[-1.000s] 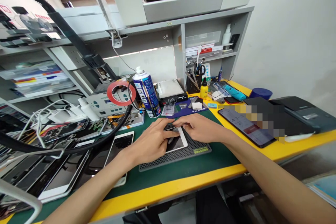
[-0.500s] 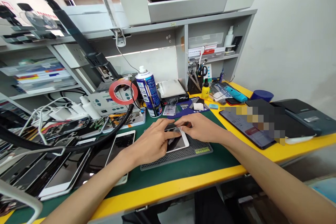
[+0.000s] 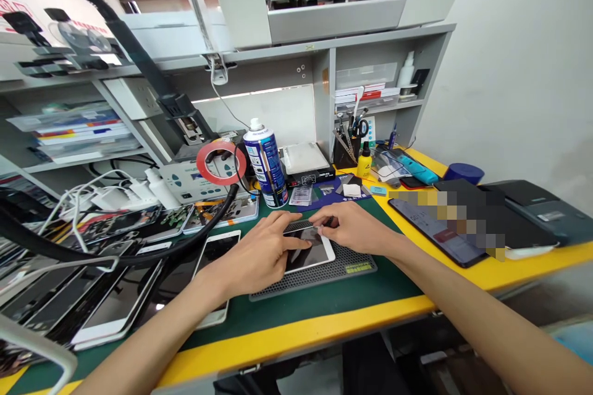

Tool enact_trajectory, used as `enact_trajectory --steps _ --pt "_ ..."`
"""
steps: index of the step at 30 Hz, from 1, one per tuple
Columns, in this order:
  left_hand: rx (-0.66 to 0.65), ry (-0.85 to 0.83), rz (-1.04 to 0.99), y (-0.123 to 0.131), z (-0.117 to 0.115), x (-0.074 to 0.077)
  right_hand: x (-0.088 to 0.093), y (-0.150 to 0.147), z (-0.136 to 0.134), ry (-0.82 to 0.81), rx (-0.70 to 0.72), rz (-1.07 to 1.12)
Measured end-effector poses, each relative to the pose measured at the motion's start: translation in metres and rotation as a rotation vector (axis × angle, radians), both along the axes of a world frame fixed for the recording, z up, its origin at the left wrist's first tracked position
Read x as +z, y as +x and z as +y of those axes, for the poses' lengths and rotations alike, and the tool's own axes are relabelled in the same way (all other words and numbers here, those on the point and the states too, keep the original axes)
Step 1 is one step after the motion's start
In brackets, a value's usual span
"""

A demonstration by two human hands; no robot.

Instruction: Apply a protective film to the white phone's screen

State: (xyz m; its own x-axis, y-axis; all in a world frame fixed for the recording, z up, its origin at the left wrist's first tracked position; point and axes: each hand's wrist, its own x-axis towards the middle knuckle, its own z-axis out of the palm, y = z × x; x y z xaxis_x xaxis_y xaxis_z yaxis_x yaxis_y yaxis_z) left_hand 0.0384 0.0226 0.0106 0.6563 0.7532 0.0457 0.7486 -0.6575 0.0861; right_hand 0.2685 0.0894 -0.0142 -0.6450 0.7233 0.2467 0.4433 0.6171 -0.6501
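Note:
A white-framed phone [image 3: 315, 254] with a dark screen lies face up on a grey perforated work mat [image 3: 324, 273] on the green bench top. My left hand [image 3: 252, 256] rests on the phone's left side, fingers curled down onto its edge and screen. My right hand [image 3: 354, 226] presses on the phone's far right corner with fingertips pinched together there. Whatever small thing sits between those fingertips is hidden.
A blue spray can [image 3: 264, 163] and a red tape ring [image 3: 221, 162] stand behind the mat. Several phones and screens [image 3: 115, 302] lie to the left under a black hose [image 3: 139, 253]. A dark tablet [image 3: 440, 231], a tool holder [image 3: 347, 148] and the yellow bench edge [image 3: 296, 333] lie right and front.
Both hands stay on the phone, with the fingers shifting slightly along its far edge. The view has drifted a little, so the bench appears shifted right and down.

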Motion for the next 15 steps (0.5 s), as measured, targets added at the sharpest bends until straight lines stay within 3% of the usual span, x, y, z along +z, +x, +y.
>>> enact_trajectory --steps 15 --pt "0.083 0.0 0.057 -0.011 -0.017 0.002 -0.006 -0.002 0.003 -0.02 0.005 0.05"
